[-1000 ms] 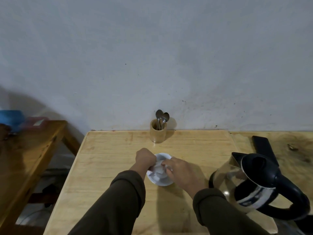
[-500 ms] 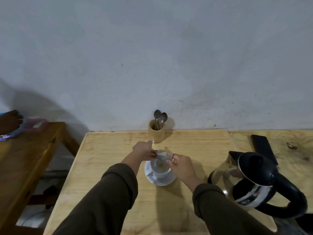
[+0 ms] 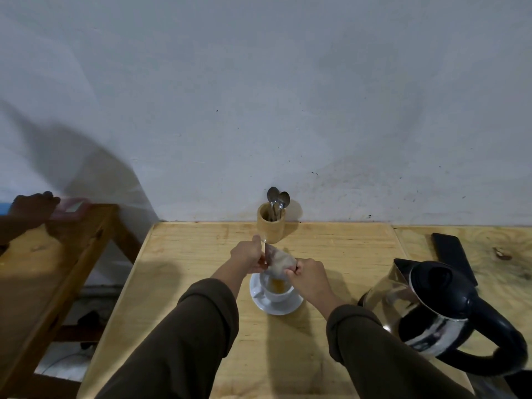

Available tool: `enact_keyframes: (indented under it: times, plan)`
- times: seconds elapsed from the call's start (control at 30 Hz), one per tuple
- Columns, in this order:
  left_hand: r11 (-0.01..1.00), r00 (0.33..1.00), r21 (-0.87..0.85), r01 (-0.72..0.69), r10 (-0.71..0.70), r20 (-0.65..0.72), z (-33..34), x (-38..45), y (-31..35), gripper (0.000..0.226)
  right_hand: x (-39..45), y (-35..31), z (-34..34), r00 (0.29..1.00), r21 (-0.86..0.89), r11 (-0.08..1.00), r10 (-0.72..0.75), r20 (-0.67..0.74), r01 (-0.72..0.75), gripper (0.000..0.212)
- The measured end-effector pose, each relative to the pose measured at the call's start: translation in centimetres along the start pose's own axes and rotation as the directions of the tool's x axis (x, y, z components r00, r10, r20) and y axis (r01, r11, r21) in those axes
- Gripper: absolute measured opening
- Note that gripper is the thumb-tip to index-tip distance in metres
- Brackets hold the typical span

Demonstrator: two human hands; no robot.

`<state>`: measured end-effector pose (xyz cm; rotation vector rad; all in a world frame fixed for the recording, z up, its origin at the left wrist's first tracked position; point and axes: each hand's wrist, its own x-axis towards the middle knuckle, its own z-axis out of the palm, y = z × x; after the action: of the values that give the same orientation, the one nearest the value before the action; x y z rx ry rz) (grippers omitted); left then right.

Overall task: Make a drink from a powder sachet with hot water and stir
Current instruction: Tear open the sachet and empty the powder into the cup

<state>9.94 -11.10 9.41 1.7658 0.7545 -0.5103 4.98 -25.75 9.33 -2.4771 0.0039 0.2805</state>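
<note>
Sachet point(image 3: 278, 262) is pinched at both ends, tilted over the white cup point(image 3: 277, 289): left hand point(image 3: 248, 254) is closed on its raised far end, right hand point(image 3: 307, 275) is closed on the lower end right at the cup's rim. Some brownish powder can be seen inside the cup, which is sat on a white saucer point(image 3: 277, 303) on the wooden bench point(image 3: 184, 272). Behind the cup, by the wall, a wooden holder point(image 3: 271, 224) with spoons point(image 3: 277, 198) is stood upright. Right of the cup, well apart from it, a steel kettle point(image 3: 431, 309) with a black lid and handle is parked. Dark flat thing point(image 3: 452, 256) behind the kettle can't be made out.
</note>
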Motion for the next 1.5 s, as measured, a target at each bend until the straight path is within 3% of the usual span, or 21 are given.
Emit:
enact_keyframes:
  times: [0.27, 0.43, 0.6, 0.73, 1.17, 1.27, 1.4, 1.5]
  plan:
    - [0.996, 0.995, 0.018, -0.092, 0.092, 0.037, 0.5, 0.0, -0.6, 0.059, 0.2, 0.1, 0.0, 0.999, -0.038, 0.999, -0.031, 0.026, 0.032, 0.038]
    - [0.989, 0.99, 0.072, -0.131, 0.127, 0.058, 0.6, -0.3, -0.5, 0.067, 0.3, 0.0, 0.0, 1.0, -0.013, 1.0, -0.02, 0.023, 0.02, 0.032]
    - [0.985, 0.984, 0.049, -0.168, 0.164, 0.072, 0.6, -1.1, -0.1, 0.06, 0.3, -0.1, 0.0, 1.0, -0.037, 0.999, -0.022, 0.004, 0.022, 0.046]
    - [0.977, 0.977, 0.053, -0.207, 0.205, 0.052, 0.2, -1.8, 0.1, 0.051, 0.1, 0.0, -0.1, 0.999, -0.075, 0.996, -0.037, 0.018, 0.039, 0.014]
    - [0.981, 0.979, 0.057, -0.184, 0.177, 0.103, 0.1, -2.0, -0.2, 0.058, 0.1, -0.2, 0.1, 0.998, -0.055, 0.996, -0.063, 0.011, 0.063, 0.017]
    - [0.992, 0.989, 0.036, -0.123, 0.119, 0.085, -0.3, -2.2, -0.1, 0.042, 0.1, 0.2, -0.1, 0.996, -0.124, 0.988, -0.088, 0.031, 0.091, 0.029]
    - [0.981, 0.991, 0.162, -0.103, 0.087, 0.103, -0.9, -2.5, -0.2, 0.021, -0.2, 0.8, -0.5, 0.997, -0.119, 0.99, -0.079, 0.002, 0.079, 0.013]
    - [0.991, 0.986, 0.097, -0.093, 0.078, 0.15, -1.1, -2.4, -0.6, 0.009, -0.7, 1.1, -1.0, 0.989, -0.124, 0.988, -0.106, -0.105, 0.093, 0.062]
